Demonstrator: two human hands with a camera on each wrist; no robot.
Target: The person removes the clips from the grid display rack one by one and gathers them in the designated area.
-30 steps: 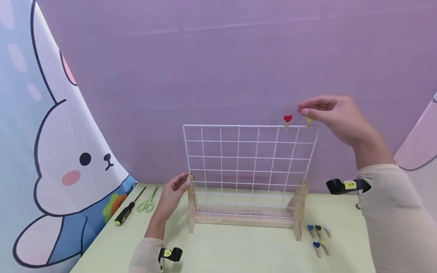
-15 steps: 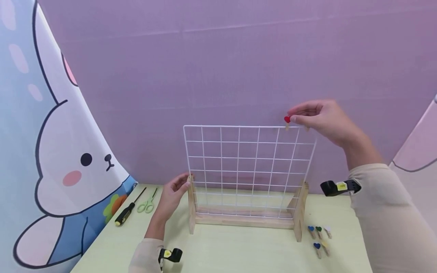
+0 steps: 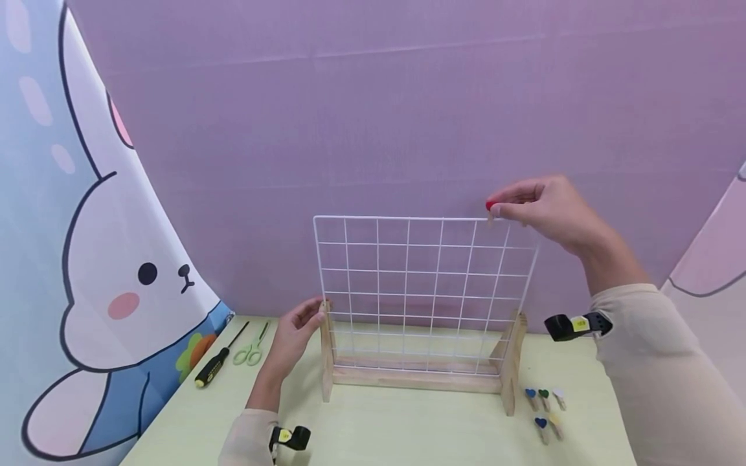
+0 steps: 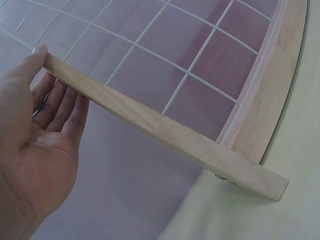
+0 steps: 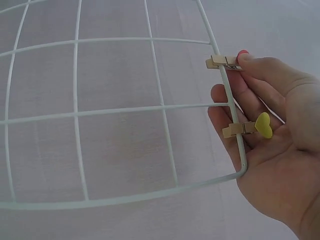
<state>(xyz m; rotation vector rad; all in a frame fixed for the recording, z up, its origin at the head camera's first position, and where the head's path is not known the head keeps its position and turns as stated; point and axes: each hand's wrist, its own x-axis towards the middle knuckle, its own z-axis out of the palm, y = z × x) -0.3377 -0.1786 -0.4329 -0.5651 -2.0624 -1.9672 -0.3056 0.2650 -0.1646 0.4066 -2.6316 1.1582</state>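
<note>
A white wire grid (image 3: 423,269) stands upright in a wooden stand (image 3: 416,380). My left hand (image 3: 296,333) holds the top of the stand's left upright, thumb on the near side and fingers behind, as the left wrist view shows with the wooden upright (image 4: 165,127). At the grid's top right, my right hand (image 3: 550,210) pinches the red heart clothespin (image 5: 225,62), which is clipped on the top wire. A yellow heart clothespin (image 5: 250,128) sits clipped on the same wire closer to the corner, in front of my palm; in the head view my hand mostly hides it.
Several small heart clothespins (image 3: 542,422) in blue, green, white and yellow lie on the table at the right. A black screwdriver (image 3: 213,366) and green scissors (image 3: 250,349) lie at the left. A purple backdrop (image 3: 350,116) hangs behind, beside a rabbit-print cloth (image 3: 128,246).
My right hand has moved left along the top wire from the yellow clothespin to the red one and now pinches it. The left hand has stayed on the upright.
</note>
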